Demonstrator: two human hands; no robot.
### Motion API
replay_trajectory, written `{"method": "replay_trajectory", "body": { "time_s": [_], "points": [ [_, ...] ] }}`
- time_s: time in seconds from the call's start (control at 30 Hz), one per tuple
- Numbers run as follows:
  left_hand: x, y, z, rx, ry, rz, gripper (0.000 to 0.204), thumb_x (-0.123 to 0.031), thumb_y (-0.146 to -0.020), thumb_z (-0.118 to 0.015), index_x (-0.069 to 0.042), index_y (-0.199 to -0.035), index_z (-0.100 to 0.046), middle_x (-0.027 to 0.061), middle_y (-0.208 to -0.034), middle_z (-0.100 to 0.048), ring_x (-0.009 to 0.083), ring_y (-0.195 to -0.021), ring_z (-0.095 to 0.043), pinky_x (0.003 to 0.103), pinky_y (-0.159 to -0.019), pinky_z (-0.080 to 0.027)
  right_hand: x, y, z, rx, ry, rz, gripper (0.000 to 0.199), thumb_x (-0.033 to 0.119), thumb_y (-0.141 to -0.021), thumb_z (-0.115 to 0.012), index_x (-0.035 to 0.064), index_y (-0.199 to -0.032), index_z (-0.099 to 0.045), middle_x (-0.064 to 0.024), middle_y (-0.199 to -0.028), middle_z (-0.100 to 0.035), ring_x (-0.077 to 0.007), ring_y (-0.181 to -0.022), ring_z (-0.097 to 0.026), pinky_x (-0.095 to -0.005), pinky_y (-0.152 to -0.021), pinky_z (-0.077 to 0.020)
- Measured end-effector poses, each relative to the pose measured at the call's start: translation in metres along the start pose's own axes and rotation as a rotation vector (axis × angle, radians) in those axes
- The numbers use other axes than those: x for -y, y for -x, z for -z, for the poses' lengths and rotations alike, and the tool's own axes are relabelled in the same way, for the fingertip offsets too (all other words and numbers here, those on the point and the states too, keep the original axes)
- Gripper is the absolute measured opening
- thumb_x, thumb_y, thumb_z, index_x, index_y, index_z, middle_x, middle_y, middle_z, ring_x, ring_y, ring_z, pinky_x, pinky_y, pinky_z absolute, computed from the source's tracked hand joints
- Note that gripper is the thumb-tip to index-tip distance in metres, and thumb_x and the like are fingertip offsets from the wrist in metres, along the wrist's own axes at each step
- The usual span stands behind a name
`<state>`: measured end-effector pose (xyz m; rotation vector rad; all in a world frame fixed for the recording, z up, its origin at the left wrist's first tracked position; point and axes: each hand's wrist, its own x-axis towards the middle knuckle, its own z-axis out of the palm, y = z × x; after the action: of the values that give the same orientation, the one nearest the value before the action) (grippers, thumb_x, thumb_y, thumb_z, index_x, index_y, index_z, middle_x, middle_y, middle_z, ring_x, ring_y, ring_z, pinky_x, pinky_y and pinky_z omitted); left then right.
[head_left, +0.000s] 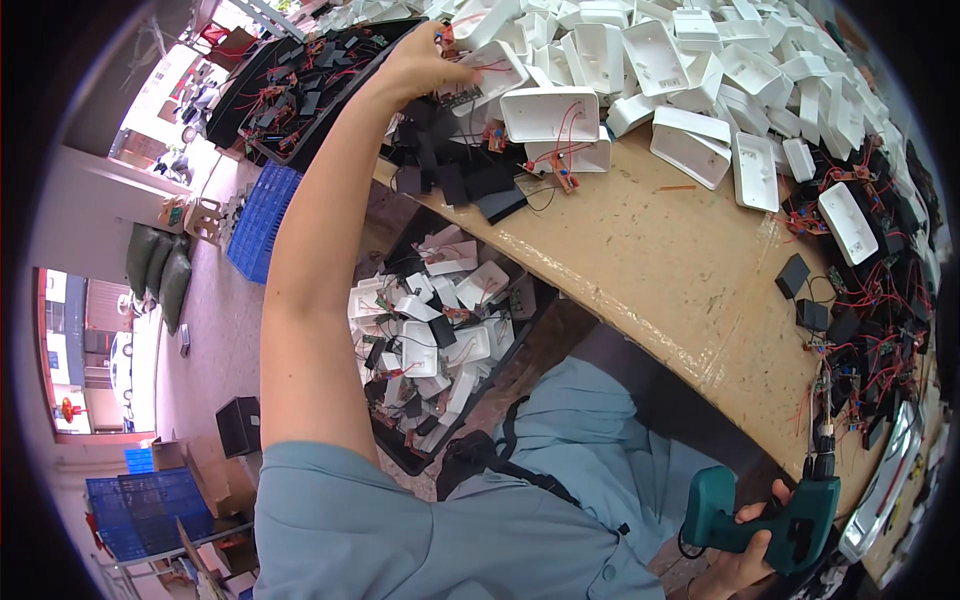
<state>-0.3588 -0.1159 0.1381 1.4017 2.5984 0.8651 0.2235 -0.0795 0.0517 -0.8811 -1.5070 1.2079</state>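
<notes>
While the left hand (425, 72) reaches far out to a white box (500, 75) at the left end of the table (650, 250), the right hand (742, 568) has its fingers wrapped around a green drill (815, 525) by the near right edge. The left thumb is close to the box and the other fingers bend by a small part, but I cannot tell if they pinch anything. If the left hand tugs too hard, thin red wires (570, 125) could come off their boards (563, 178), because they look weak and loose. The pile (655, 60) could slide too, since the boxes lean on each other at odd slants. Some black blocks (490, 180) sit close to the edge, so a bump from the arm might drop them toward the tray (413, 466) below. The drill's nose (824, 455) points at a messy heap (870, 310), and if it spun there, it could catch a wire and wind it up. The boxes look like smooth, hard plastic, shaped like little tubs with round corners. The blocks are dull and dark with flat sides. The boards are small and bumpy, and the wires curl like string. The table top is tan and flat, with scuffs and shiny tape near its front. The shirt (480, 540) is soft gray-blue cloth with folds.
</notes>
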Motion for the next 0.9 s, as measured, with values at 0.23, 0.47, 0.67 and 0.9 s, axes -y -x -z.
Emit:
{"method": "replay_trajectory", "body": {
  "time_s": [0.23,0.47,0.67,0.9],
  "points": [
    [0.011,0.020,-0.012,-0.294,0.390,-0.101,0.036,-0.015,-0.063,-0.073,0.000,-0.092,-0.058,0.0070,-0.085,-0.061,0.0142,-0.073,-0.057,0.026,-0.068,-0.045,0.004,0.001,0.001,0.003,0.035,0.038,0.063,0.026,-0.078,-0.062,-0.0083,-0.121,-0.032,-0.0214,-0.110,-0.051,-0.0138,-0.065,-0.053,-0.0211,-0.054,-0.0440],
    [0.048,0.026,0.032,-0.699,0.838,-0.063,0.019,-0.007,-0.074,-0.062,-0.005,-0.092,-0.055,-0.0018,-0.070,-0.055,0.0072,-0.055,-0.049,0.021,-0.048,-0.037,0.001,0.000,0.006,0.006,0.050,0.019,0.062,0.027,-0.078,-0.061,-0.0082,-0.121,-0.032,-0.0214,-0.110,-0.050,-0.0138,-0.065,-0.052,-0.0207,-0.054,-0.0435],
    [0.059,0.066,0.101,-0.839,0.856,-0.144,0.013,-0.007,-0.078,-0.059,-0.008,-0.090,-0.054,-0.0034,-0.067,-0.053,0.0073,-0.055,-0.047,0.019,-0.052,-0.039,-0.001,-0.003,0.004,0.056,0.016,-0.002,0.061,0.027,-0.078,-0.062,-0.0069,-0.120,-0.035,-0.0204,-0.111,-0.050,-0.0127,-0.068,-0.052,-0.0205,-0.056,-0.0426],
    [0.042,0.170,0.115,-0.790,0.934,-0.052,0.035,-0.006,-0.083,-0.052,-0.003,-0.116,-0.041,0.0121,-0.108,-0.053,0.0268,-0.095,-0.056,0.042,-0.076,-0.049,-0.007,-0.009,0.002,0.080,-0.006,0.035,0.069,0.031,-0.079,-0.061,-0.0081,-0.124,-0.028,-0.0235,-0.113,-0.048,-0.0148,-0.067,-0.051,-0.0210,-0.054,-0.0429]
  ]
}}
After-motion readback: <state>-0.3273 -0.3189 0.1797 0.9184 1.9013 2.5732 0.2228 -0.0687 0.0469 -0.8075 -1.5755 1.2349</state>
